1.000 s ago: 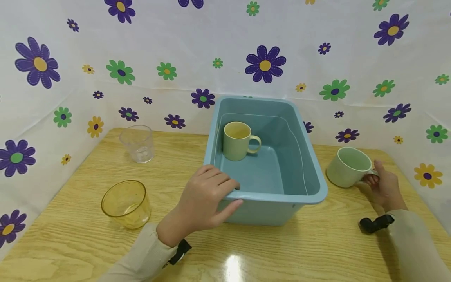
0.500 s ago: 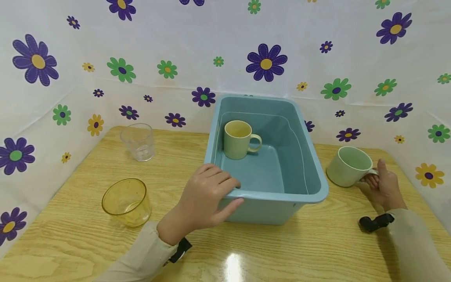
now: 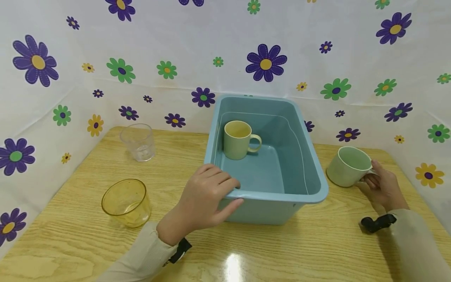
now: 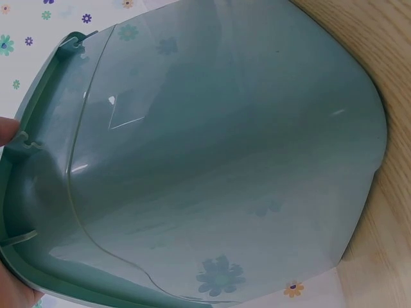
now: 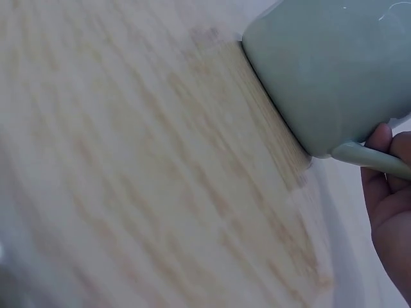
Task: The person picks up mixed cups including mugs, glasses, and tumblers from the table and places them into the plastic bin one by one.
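Observation:
A blue plastic basin stands mid-table, and my left hand grips its near left rim, fingers over the edge and thumb outside. The left wrist view shows the basin's outer wall close up. Inside the basin, against its left side, sits a yellowish mug with its handle to the right. Right of the basin a pale green mug stands upright on the table. My right hand holds this mug by its handle, fingers curled round it in the right wrist view.
On the left of the wooden table stand an amber glass bowl and, behind it, a clear glass tumbler. A white flower-print cloth rises along the back and sides.
My right thumb, raised half a second ago, now lies down on the green mug's handle. My left hand, the basin and both mugs keep their places.

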Action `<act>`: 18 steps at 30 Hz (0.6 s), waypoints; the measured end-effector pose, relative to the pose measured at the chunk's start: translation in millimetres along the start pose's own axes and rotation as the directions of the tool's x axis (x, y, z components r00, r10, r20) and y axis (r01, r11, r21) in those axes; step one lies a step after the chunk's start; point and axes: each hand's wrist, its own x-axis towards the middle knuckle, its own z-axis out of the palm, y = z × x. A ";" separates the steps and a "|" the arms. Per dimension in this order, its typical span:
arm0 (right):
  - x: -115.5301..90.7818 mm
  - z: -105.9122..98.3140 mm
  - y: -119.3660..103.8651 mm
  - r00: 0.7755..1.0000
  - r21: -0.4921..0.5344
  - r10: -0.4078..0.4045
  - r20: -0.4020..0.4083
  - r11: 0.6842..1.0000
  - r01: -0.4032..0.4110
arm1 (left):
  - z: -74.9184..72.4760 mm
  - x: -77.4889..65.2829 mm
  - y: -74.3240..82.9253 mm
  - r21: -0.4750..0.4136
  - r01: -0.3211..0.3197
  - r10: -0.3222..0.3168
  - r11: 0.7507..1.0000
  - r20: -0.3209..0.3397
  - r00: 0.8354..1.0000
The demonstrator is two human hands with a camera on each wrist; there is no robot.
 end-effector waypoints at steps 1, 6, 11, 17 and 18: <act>0.1 -0.5 -0.1 1.000 -0.009 0.004 -0.004 1.000 -0.004 | -0.3 0.1 0.1 0.000 -0.001 0.001 1.000 -0.001 1.000; -0.1 -2.2 0.5 0.999 -0.165 -0.025 -0.020 0.986 0.021 | -1.4 0.3 0.5 0.001 -0.002 0.002 1.000 -0.003 1.000; -0.7 -0.7 1.3 0.994 -0.311 -0.113 -0.008 0.945 0.105 | -1.4 -0.3 0.1 -0.002 -0.001 0.001 1.000 -0.005 1.000; -0.1 2.2 3.2 0.987 -0.240 -0.121 -0.102 0.966 0.093 | -1.0 -0.5 0.6 -0.005 -0.002 0.002 1.000 0.003 1.000; -0.1 2.3 3.6 0.986 -0.225 -0.116 -0.116 0.970 0.087 | -1.0 -0.4 0.7 -0.006 -0.002 0.002 1.000 0.003 1.000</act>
